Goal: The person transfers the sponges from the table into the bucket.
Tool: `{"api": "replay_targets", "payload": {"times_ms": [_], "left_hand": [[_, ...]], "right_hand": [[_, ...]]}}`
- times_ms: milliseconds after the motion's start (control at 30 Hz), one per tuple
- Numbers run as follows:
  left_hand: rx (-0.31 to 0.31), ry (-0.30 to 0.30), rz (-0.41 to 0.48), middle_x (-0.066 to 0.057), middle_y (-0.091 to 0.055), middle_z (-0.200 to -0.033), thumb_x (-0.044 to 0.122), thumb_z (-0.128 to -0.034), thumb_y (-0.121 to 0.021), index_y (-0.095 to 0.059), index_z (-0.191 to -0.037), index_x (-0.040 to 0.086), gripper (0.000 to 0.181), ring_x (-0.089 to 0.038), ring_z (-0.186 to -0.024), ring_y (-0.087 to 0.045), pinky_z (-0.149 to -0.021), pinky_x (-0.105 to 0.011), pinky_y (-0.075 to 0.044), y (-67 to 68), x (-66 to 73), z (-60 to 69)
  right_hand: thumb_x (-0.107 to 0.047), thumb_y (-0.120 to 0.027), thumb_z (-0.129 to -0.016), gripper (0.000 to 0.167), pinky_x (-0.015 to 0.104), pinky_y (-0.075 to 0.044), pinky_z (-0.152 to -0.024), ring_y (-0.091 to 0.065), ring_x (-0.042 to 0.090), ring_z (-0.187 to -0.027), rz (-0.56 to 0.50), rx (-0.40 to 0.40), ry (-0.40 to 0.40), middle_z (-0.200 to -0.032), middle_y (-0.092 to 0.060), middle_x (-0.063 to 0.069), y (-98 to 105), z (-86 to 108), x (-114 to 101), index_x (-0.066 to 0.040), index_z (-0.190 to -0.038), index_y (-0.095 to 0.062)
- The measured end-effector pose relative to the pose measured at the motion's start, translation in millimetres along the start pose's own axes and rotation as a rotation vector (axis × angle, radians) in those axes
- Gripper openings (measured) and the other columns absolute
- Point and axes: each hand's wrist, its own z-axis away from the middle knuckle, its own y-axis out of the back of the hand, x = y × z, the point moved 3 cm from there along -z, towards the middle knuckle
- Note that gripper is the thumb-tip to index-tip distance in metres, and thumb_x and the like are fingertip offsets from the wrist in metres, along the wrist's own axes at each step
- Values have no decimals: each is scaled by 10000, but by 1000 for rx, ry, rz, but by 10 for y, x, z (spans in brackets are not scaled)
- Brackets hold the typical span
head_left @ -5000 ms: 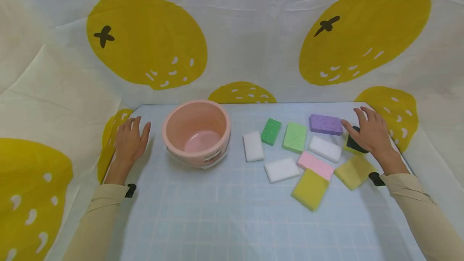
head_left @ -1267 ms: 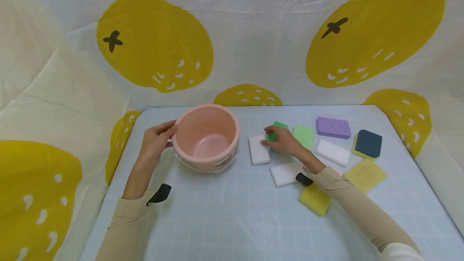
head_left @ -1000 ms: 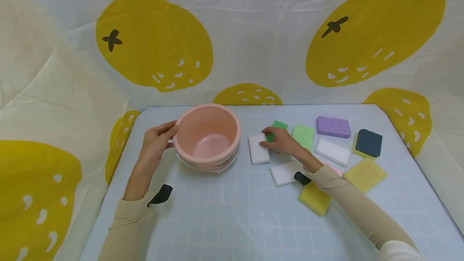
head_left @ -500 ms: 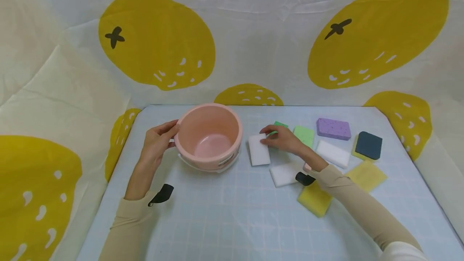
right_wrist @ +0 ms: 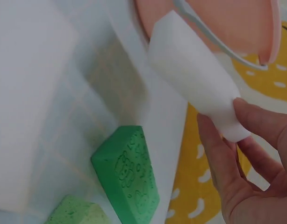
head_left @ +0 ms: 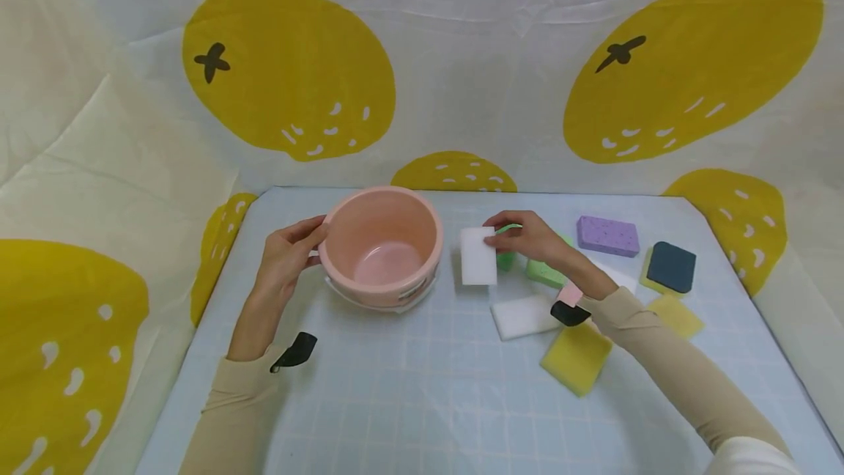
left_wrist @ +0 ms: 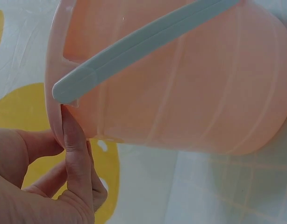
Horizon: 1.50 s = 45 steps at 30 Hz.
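My left hand (head_left: 280,262) pinches the rim of a pink bucket (head_left: 435,248) between thumb and fingers. In the left wrist view the fingers lie just below the end of the bucket's grey handle (left_wrist: 143,49). My right hand (head_left: 527,237) pinches one end of a white sponge (head_left: 478,259), held above the table to the right of the bucket. The right wrist view shows this sponge (right_wrist: 195,74) squeezed at its end by thumb and fingers. A dark green sponge (right_wrist: 136,175) and a light green sponge (right_wrist: 78,212) lie below, partly hidden by the hand in the head view.
Purple (head_left: 608,235), dark-topped yellow (head_left: 670,266), plain yellow (head_left: 576,358), pale yellow (head_left: 675,315) and white (head_left: 525,316) sponges lie on the table's right half. My right forearm covers much of a pink sponge (head_left: 570,293) and another white one (head_left: 620,275).
Both hands have come in from the table's sides. The left took hold of the bucket rim; the right took the white sponge's end and has just lifted it off the table.
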Motion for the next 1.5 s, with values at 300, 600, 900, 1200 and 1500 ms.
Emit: {"api": "replay_targets", "payload": {"times_ms": [300, 600, 900, 1200, 1500], "left_hand": [[2, 14, -6, -51, -611, -1408, 361, -1008, -677, -616, -1443, 192, 471, -195, -1130, -613, -813, -212, -581, -16, -8, -27], [-7, -7, -2, -62, -617, -1392, 351, -1009, -678, -617, -1441, 172, 472, -181, -1090, -616, -803, -208, -582, 1, 32, -40], [-30, -36, 27, -82, -636, -1348, 316, -1009, -683, -626, -1425, 130, 459, -174, -1033, -637, -794, -226, -592, 12, 42, -60], [-21, -17, 12, -78, -629, -1366, 316, -1010, -682, -622, -1430, 139, 460, -177, -1043, -630, -793, -218, -589, 12, 44, -16], [-39, -22, 9, -82, -624, -1370, 329, -1012, -678, -617, -1434, 135, 469, -182, -1054, -633, -805, -225, -589, 30, 24, 3]], "right_hand": [[-88, -747, -953, 399, 422, -600, -879, -716, 196, -981, -70, 14, -19, -1285, -572, 233, 160, -6, -195, 49, -1304, -614], [-163, -744, -967, 457, 371, -592, -904, -706, 201, -1032, -21, 16, -31, -1324, -557, 206, 306, 7, -572, 38, -1343, -576], [-211, -743, -971, 440, 369, -586, -918, -672, 261, -1101, 27, 34, -10, -1309, -590, 147, 374, -48, -843, -30, -1347, -604], [-257, -762, -956, 448, 355, -585, -918, -678, 263, -1084, 27, 16, 22, -1300, -611, 109, 261, -170, -1109, -80, -1343, -621], [-234, -768, -949, 415, 395, -585, -927, -673, 276, -1067, 1, -42, 60, -1288, -621, 97, 7, -328, -1307, -89, -1318, -647]]}}
